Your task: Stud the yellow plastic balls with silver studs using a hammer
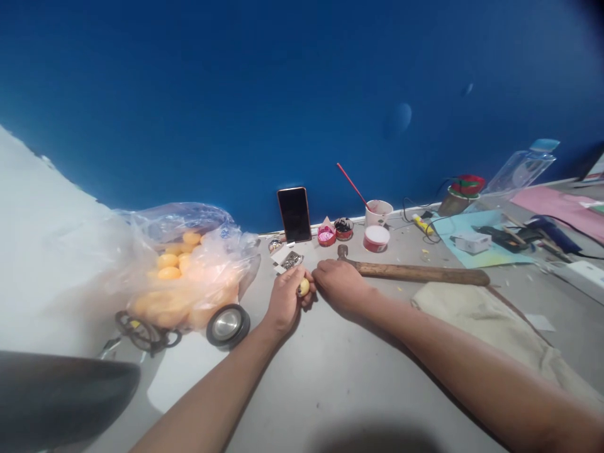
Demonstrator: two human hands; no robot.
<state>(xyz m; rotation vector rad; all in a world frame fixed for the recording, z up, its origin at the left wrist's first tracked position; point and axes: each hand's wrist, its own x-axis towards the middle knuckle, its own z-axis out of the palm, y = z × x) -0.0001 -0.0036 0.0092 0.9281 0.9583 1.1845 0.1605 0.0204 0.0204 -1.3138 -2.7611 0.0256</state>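
My left hand (285, 296) is closed around a small yellow ball (303, 287), which shows between the thumb and fingers with a dark spot on its side. My right hand (340, 286) lies just to the right, its fingers curled and their tips close to the left hand's fingers. Whatever it pinches, if anything, is hidden from above. Behind the right hand a hammer (406, 272) with a wooden handle lies on the table. Beyond the left hand is an open white packet of small metal pieces (291, 260).
A clear plastic bag (207, 258) of yellow balls bulges at left, beside a round black-rimmed metal piece (227, 325). Along the blue wall stand a phone (295, 214), small red tubs (326, 235) and a white cup (379, 212). Beige cloth (481, 321) lies under the right forearm.
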